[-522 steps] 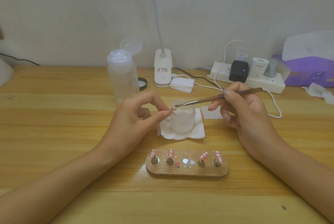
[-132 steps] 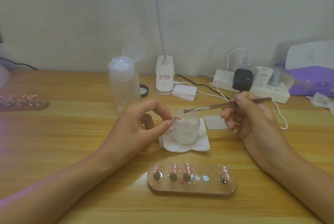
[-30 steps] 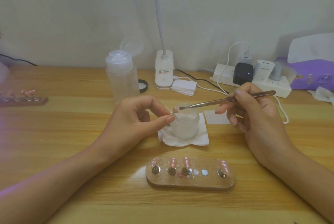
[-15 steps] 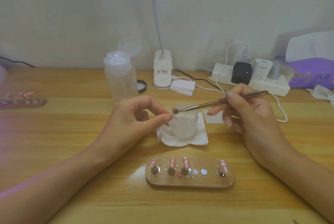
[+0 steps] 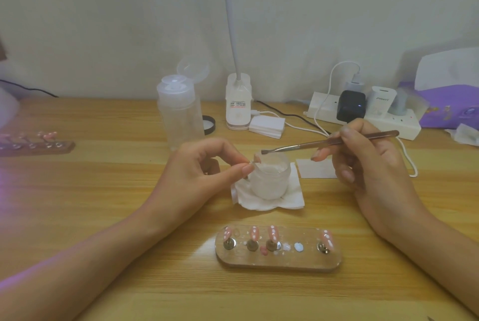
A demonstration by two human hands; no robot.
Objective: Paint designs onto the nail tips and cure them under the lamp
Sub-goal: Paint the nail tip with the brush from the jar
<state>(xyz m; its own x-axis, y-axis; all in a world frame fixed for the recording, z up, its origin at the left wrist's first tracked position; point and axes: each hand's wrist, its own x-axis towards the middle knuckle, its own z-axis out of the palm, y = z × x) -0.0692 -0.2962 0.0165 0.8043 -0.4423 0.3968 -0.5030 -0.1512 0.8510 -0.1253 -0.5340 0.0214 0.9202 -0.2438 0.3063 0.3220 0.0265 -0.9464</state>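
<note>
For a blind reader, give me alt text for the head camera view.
The left hand pinches a small nail tip while the right hand holds a brush beside it, above a frosted jar on a tissue. In front, on the wooden desk, a clear holder carries four pink, white-dotted nail tips.

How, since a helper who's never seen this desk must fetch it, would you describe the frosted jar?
Start at the wooden desk, then find the clear nail stand at its near side. Just behind it sits the jar: short, frosted, on a white tissue, unlike the tall clear bottle further back.
</note>
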